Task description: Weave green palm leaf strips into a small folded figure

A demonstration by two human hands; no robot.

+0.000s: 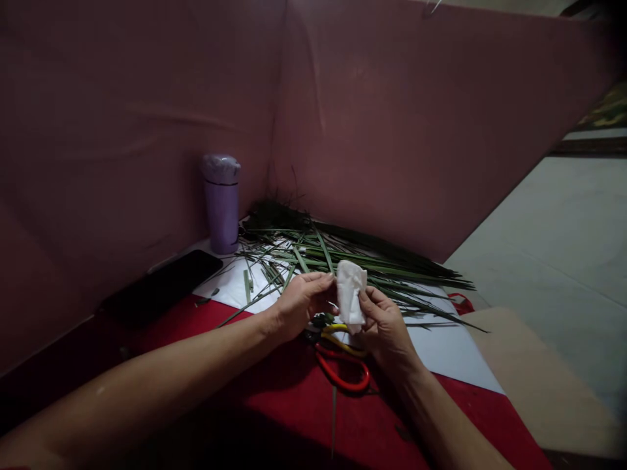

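Note:
A crumpled white tissue (351, 294) is held up between both hands above the red cloth (274, 418). My left hand (300, 301) pinches its left edge with fingers closed. On its lower right side my right hand (383, 323) grips it, fingers curled. Just beneath the hands lie red-handled scissors (343, 372) and a yellow-handled tool (337, 336), partly hidden by the hands.
A pile of long green leaf strips (353, 258) lies on white paper (441, 349) behind the hands. A purple flask (222, 202) stands at the back left, a black phone (161, 286) beside it. Pink cloth walls (392, 130) enclose the corner. Brown cardboard (533, 385) lies right.

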